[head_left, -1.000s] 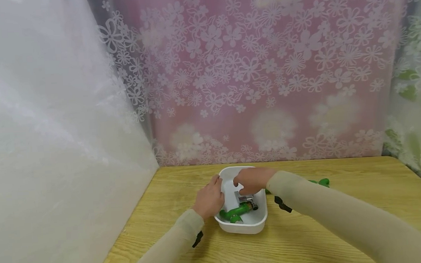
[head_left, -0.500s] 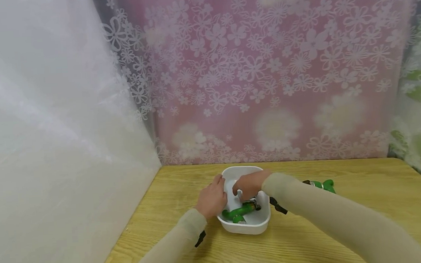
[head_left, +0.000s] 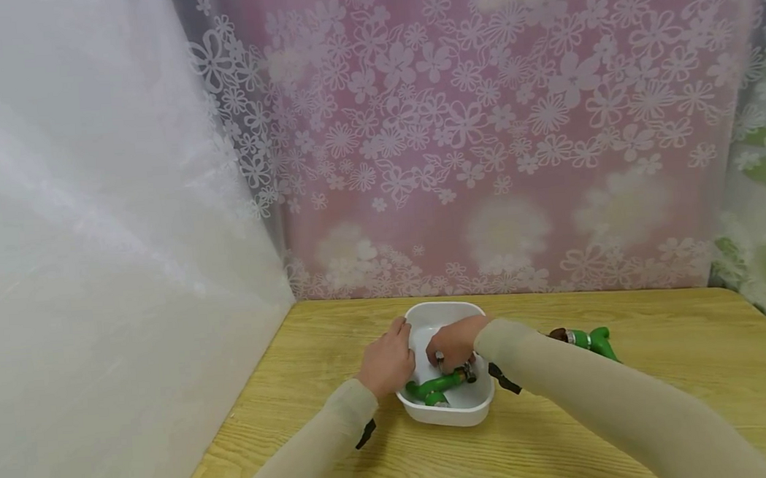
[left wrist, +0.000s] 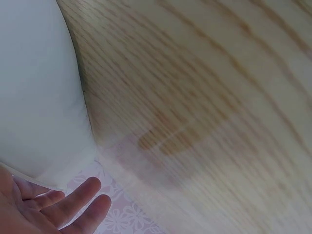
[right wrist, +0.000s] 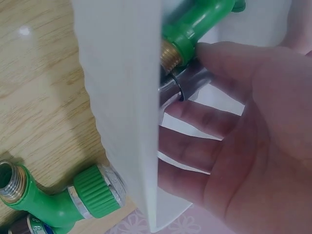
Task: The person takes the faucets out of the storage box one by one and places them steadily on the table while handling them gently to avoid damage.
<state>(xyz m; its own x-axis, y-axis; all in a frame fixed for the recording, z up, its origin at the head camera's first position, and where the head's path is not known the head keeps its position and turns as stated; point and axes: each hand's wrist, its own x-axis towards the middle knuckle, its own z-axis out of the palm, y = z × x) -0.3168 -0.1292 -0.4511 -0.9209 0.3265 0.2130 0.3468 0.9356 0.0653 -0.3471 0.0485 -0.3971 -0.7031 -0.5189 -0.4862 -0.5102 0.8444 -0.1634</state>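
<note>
My left hand (head_left: 387, 361) holds the left rim of a white plastic basin (head_left: 448, 416); its fingers (left wrist: 73, 204) lie along the outside wall in the left wrist view. Inside the basin, my right hand (head_left: 454, 343) has its thumb and fingers round a shiny silver metal fitting (right wrist: 192, 80). Most of that fitting is hidden by the hand and basin wall. Against it lies a green tap-like fitting (head_left: 437, 388) with a brass threaded end, low in the basin.
Right of the basin, another green fitting (head_left: 590, 340) with a brown end lies on the wooden table (head_left: 397, 465), partly behind the right sleeve. The right wrist view shows its threaded mouth and ribbed collar (right wrist: 97, 192). A floral curtain (head_left: 483, 152) hangs behind the table.
My right hand has moved down in the basin and closed round the silver fitting, which lay in fuller view before. The left hand stays on the rim. The head view has shifted slightly.
</note>
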